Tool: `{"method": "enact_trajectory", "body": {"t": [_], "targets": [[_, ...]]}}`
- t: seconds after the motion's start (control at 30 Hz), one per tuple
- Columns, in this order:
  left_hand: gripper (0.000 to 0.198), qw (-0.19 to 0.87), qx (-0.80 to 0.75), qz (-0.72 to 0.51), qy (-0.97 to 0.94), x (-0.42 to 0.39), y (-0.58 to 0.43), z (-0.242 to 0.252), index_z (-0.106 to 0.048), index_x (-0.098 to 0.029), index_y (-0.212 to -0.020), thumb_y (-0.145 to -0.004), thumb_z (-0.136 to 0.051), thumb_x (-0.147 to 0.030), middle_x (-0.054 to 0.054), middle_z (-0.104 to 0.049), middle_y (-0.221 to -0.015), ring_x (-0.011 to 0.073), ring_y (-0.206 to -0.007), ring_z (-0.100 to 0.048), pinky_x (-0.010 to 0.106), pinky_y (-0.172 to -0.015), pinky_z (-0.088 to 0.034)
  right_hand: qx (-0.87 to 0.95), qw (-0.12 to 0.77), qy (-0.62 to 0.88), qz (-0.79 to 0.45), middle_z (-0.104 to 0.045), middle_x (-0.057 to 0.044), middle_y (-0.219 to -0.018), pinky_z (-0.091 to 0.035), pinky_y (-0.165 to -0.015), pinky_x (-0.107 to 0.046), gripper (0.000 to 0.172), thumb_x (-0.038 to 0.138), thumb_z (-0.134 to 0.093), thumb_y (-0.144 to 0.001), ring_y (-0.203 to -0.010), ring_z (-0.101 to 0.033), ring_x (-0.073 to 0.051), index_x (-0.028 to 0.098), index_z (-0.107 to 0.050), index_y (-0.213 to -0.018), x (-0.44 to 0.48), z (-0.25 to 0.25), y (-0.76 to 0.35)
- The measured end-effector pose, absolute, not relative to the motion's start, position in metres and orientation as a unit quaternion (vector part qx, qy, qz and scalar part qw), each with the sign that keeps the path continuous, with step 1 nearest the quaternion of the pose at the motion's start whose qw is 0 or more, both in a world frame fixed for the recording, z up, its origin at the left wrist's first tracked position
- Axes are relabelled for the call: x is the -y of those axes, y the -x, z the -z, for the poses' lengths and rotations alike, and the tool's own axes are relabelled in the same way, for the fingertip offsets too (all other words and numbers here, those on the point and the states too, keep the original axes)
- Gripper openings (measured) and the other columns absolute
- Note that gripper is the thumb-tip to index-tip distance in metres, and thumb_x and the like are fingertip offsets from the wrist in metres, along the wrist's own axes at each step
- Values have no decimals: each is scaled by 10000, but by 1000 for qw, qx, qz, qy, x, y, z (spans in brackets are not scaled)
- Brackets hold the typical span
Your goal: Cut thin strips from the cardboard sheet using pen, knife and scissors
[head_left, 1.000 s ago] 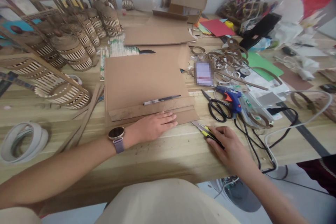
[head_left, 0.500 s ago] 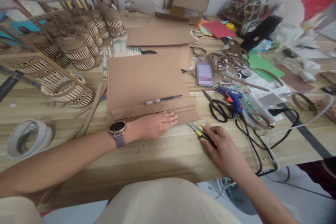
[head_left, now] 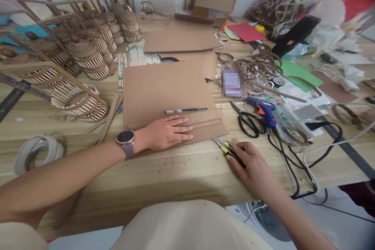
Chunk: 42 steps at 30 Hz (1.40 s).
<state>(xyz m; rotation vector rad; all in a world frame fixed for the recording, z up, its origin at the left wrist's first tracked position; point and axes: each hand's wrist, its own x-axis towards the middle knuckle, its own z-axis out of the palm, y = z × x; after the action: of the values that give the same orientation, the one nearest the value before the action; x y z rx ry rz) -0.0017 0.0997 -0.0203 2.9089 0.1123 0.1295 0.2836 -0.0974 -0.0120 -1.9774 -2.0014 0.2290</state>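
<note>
My left hand [head_left: 166, 133] lies flat with fingers spread on the near part of a brown cardboard sheet [head_left: 164, 86], over a narrower cardboard strip [head_left: 202, 116]. A dark pen [head_left: 186, 110] rests on the sheet just beyond my fingers. My right hand [head_left: 252, 164] is closed around a yellow and black utility knife [head_left: 227, 149]. Its blade points up and left, close to the sheet's near right corner. Black-handled scissors [head_left: 250, 123] and a blue glue gun [head_left: 265, 111] lie beyond my right hand.
Several slatted bamboo lanterns [head_left: 88, 58] stand at the left, one lying on its side. Rolls of white tape [head_left: 39, 154] sit near the left front edge. Bamboo strips [head_left: 258, 62], coloured paper [head_left: 247, 32] and cables [head_left: 288, 156] crowd the right. An opened cardboard box [head_left: 215, 4] stands behind.
My left hand has shifted up and slightly left onto the cardboard, its fingers spreading apart. My right hand still holds the knife in about the same place. The view has moved slightly.
</note>
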Motion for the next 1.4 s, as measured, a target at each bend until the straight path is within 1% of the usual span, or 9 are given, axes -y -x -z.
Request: {"method": "enact_trajectory", "body": {"t": [0.13, 0.27, 0.4, 0.57, 0.77, 0.97, 1.1, 1.2, 1.4], "targets": [[412, 119, -36, -45, -991, -100, 1, 20, -533, -285, -1441, -1063, -370, -300, -15, -447, -1557, 236, -1525, -255, 442, -1250, -192, 705, 150, 688, -82, -598, -115, -971, -557, -816, -406, 447, 453, -436, -986, -902, -636, -261, 178, -653, -1264, 97, 8, -282], [403, 128, -49, -47, -990, -99, 1, 20, -537, -307, -1434, -1065, -374, -307, -30, -452, -1554, 214, -1526, -255, 425, -1249, -201, 705, 150, 687, -92, -596, -113, -973, -553, -822, -411, 411, 433, -442, -987, -911, -627, -262, 186, -658, -1235, 94, 7, -276], [392, 138, -44, -59, -988, -98, 1, 21, -556, -328, -1415, -1059, -395, -294, -39, -478, -1536, 203, -1510, -297, 421, -1250, -201, 705, 154, 688, -78, -589, -121, -979, -555, -814, -404, 446, 464, -432, -991, -899, -625, -261, 170, -652, -1244, 98, 11, -272], [398, 134, -44, -64, -988, -98, 0, 23, -556, -303, -1421, -1060, -388, -293, -26, -485, -1533, 225, -1510, -296, 430, -1243, -215, 707, 138, 690, -68, -586, -123, -973, -554, -836, -415, 425, 437, -418, -999, -906, -618, -262, 150, -662, -1196, 100, 11, -270], [392, 135, -49, -77, -987, -98, 0, 24, -562, -319, -1410, -1053, -400, -296, -22, -501, -1524, 221, -1495, -327, 445, -1235, -219, 706, 151, 687, -84, -598, -114, -977, -568, -780, -362, 427, 444, -443, -997, -897, -644, -242, 159, -638, -1248, 106, 5, -266], [401, 113, -61, -75, -989, -96, -1, 27, -555, -305, -1420, -1065, -371, -300, -17, -494, -1529, 226, -1506, -304, 437, -1239, -198, 706, 141, 685, -110, -604, -110, -964, -559, -791, -398, 351, 421, -467, -981, -883, -632, -251, 194, -670, -1155, 86, 3, -261], [408, 103, -60, -77, -990, -96, -2, 29, -558, -298, -1422, -1073, -346, -308, -27, -492, -1530, 240, -1500, -316, 433, -1239, -200, 711, 150, 680, -95, -600, -114, -965, -559, -806, -392, 386, 426, -455, -987, -892, -633, -251, 174, -654, -1201, 92, 5, -260], [409, 104, -60, -77, -990, -96, -2, 29, -558, -298, -1421, -1073, -345, -316, -35, -482, -1537, 249, -1492, -330, 441, -1235, -212, 708, 153, 684, -82, -599, -113, -962, -565, -788, -379, 409, 443, -447, -994, -880, -640, -246, 176, -646, -1230, 100, 6, -257], [407, 98, -61, -79, -990, -95, -2, 26, -569, -291, -1410, -1071, -344, -303, -26, -487, -1534, 240, -1491, -333, 430, -1234, -217, 713, 142, 682, -80, -603, -119, -976, -568, -814, -397, 377, 405, -464, -988, -902, -642, -255, 159, -654, -1201, 94, 7, -246]]}}
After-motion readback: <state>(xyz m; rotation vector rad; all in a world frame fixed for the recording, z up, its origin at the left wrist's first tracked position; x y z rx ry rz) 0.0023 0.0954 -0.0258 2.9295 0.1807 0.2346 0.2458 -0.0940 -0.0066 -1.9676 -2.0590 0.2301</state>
